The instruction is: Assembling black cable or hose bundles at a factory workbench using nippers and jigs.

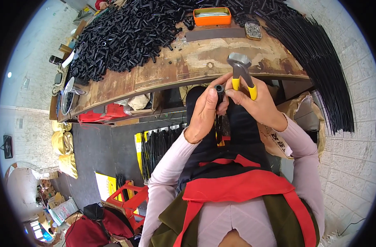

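My left hand (203, 112) is closed around a black tubular part (219, 88), its round hollow end pointing up beside the thumb. Dark length hangs below that fist, but I cannot make out whether it belongs to the same part. In my right hand (262, 105) are end-cutting pincers (240, 60) with a grey metal head and yellow grips, the head pointing away from me over the table edge. The right thumb and fingertips meet close beside the tube's end; whether they pinch something small there is too fine to tell.
A worn wooden table (155, 82) carries a big heap of black tubular parts (126, 37), an orange tin (212, 17), a dark flat strip (214, 34) and a small tin of tiny pieces (253, 31). Long black rods (315, 57) overhang its right end. A red stool (126, 201) stands lower left.
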### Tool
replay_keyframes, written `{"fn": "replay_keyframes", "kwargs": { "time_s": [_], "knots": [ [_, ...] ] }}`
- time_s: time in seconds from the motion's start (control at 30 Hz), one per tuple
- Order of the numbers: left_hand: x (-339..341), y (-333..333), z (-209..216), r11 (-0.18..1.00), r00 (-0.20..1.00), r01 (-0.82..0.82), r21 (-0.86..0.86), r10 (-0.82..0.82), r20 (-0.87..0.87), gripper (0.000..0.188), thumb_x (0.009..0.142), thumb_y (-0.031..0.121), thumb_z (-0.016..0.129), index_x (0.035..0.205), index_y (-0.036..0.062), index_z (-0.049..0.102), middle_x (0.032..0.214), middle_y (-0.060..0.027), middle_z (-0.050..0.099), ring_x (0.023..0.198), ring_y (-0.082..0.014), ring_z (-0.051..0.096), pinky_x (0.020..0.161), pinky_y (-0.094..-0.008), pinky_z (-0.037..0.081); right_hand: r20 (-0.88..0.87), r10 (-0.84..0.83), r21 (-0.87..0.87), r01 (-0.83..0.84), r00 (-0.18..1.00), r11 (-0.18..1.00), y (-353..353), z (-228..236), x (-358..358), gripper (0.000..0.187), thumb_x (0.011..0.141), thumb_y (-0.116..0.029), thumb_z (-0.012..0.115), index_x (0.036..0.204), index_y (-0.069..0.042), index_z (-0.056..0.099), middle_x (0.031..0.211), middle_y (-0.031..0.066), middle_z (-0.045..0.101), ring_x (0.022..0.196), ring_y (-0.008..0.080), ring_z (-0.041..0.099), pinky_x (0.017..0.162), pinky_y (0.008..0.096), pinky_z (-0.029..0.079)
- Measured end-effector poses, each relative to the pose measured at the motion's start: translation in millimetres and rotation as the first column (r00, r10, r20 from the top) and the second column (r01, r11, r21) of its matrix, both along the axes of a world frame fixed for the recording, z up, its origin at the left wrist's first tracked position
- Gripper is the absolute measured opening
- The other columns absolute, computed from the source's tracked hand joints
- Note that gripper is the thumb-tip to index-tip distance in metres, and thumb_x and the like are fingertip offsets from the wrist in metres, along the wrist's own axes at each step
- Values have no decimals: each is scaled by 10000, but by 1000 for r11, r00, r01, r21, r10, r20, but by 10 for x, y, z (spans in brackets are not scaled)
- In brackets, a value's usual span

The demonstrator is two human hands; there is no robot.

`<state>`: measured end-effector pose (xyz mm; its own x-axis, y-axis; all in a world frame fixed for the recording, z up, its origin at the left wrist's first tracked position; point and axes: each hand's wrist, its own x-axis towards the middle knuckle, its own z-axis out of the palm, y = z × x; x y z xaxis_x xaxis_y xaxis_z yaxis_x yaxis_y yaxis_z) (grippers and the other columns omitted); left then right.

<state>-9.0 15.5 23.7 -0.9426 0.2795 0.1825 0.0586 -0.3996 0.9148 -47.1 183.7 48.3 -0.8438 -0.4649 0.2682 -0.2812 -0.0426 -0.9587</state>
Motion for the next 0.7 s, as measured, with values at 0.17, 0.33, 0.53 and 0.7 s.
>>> {"fn": "replay_keyframes", "kwargs": {
  "time_s": [0.17,0.33,0.53,0.7],
  "knots": [
    [-60,-64,-42,999,1000,5,54,-4,-24,653,1049,473,310,1449,-44,321,690,15,370,610,-80,325,558,-243,285,280,-19,228,-47,960,973,162,274,125,167,986,-179,536,951,-17,555,666,26,565,550,74,515,531,236,402],
    [-118,-127,-31,999,998,-24,44,26,-61,626,1042,490,321,1320,-57,445,651,22,357,563,-77,305,528,-238,267,219,12,502,-123,976,856,485,368,411,182,982,-170,532,1009,9,556,621,49,586,463,97,509,461,261,389],
    [9,-30,24,995,997,30,-94,-37,-65,510,1062,447,299,1073,-10,528,675,21,401,602,-60,319,554,-224,280,327,35,517,-209,944,830,475,489,462,283,983,-186,537,1197,0,551,670,68,618,508,140,556,501,285,432],
    [-4,-26,-3,996,996,71,-60,-74,-52,524,1057,468,300,1093,-9,513,674,18,391,605,-68,321,551,-227,267,188,89,402,-160,978,901,545,381,427,380,988,-230,538,1306,-23,520,750,85,649,624,153,623,570,295,467]
  ]
}}
